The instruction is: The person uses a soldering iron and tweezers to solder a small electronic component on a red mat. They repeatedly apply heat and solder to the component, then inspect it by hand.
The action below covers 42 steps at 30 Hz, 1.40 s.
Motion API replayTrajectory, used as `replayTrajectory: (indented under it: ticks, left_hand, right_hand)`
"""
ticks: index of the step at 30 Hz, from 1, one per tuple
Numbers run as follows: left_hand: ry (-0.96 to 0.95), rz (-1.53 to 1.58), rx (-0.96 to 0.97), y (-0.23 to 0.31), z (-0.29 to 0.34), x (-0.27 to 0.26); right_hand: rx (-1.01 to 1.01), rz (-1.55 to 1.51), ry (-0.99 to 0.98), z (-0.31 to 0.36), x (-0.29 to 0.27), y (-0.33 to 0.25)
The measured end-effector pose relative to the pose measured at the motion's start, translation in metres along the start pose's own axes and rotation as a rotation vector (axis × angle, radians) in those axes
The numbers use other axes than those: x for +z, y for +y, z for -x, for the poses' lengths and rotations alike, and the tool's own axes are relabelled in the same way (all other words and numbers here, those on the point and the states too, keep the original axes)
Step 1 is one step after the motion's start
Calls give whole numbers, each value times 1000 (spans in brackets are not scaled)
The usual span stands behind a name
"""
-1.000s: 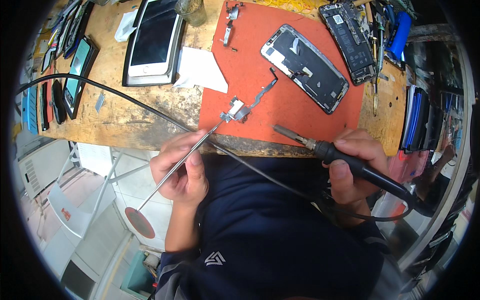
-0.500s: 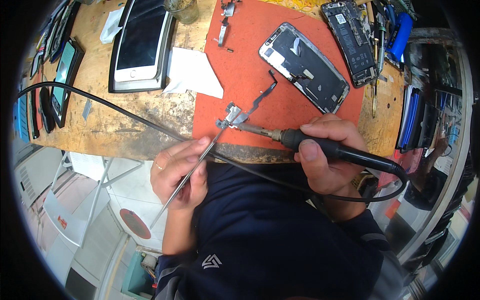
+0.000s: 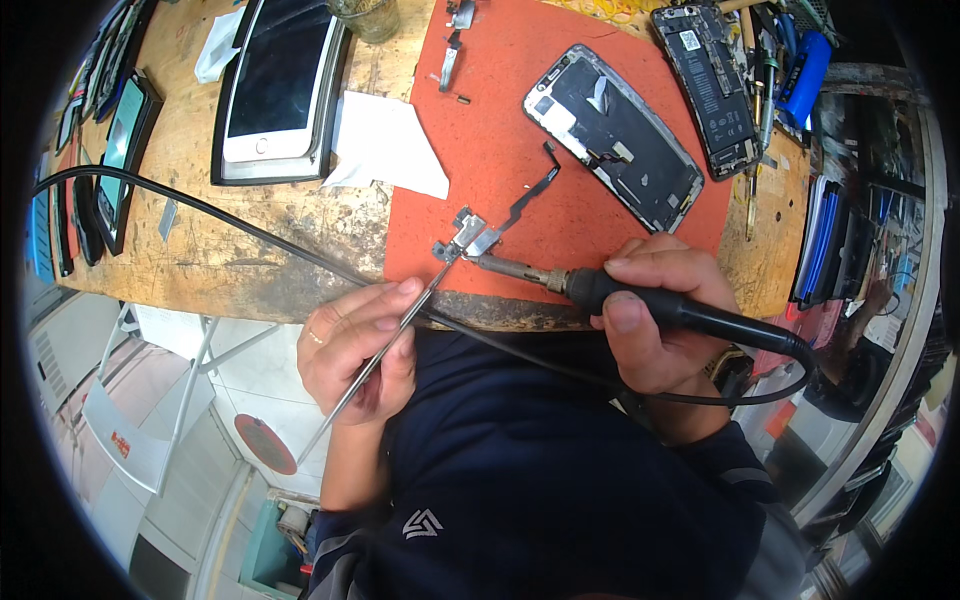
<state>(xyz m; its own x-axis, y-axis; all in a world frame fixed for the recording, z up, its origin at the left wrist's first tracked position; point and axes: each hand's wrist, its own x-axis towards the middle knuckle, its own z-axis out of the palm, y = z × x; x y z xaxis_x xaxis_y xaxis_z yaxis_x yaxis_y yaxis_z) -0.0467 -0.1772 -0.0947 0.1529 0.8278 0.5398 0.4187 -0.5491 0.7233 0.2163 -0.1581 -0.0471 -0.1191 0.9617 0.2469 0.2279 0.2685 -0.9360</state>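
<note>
Pinched in my left hand is a pair of metal tweezers, slanting up to a small silver phone part with a flex cable. Their tips meet the lower left end of that part. My right hand grips the black handle of a soldering iron. The iron's metal barrel points left, its tip at the part's lower edge; whether it touches I cannot tell. The part's dark ribbon tail runs up and right over the orange mat.
A detached phone screen and an opened phone body lie right of the part. Left are white paper, a white-framed phone and a glass jar. A black cable crosses the bench and passes under my left hand.
Both hands hold nearly the same pose, tweezers and soldering iron still at the small part. The view has shifted very slightly.
</note>
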Motion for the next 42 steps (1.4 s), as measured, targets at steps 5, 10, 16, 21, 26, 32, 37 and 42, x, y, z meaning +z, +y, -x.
replayTrajectory:
  ticks: [5, 10, 16, 21, 26, 32, 37, 42]
  left_hand:
    - [59, 8, -7, -1, -1, 3]
    - [97, 9, -11, -2, -1, 6]
    - [91, 0, -15, -1, -1, 6]
    - [94, -4, -12, -1, -1, 6]
    - [87, 9, -11, -2, -2, 5]
    - [89, 5, -8, -1, -2, 5]
    - [89, -18, -11, -1, -2, 6]
    - [92, -23, -13, 0, -3, 7]
  right_hand:
    - [-10, 2, 2, 0, 0, 0]
    - [-16, -11, 32, 0, 0, 2]
    - [-15, -13, 37, -1, -1, 1]
    - [-46, 20, 3, -1, -2, 1]
    - [-50, -6, 36, -2, 0, 1]
    - [-69, -3, 25, -4, -1, 1]
    - [-126, 30, 4, -7, -2, 3]
    - [-182, -18, 3, -7, -1, 3]
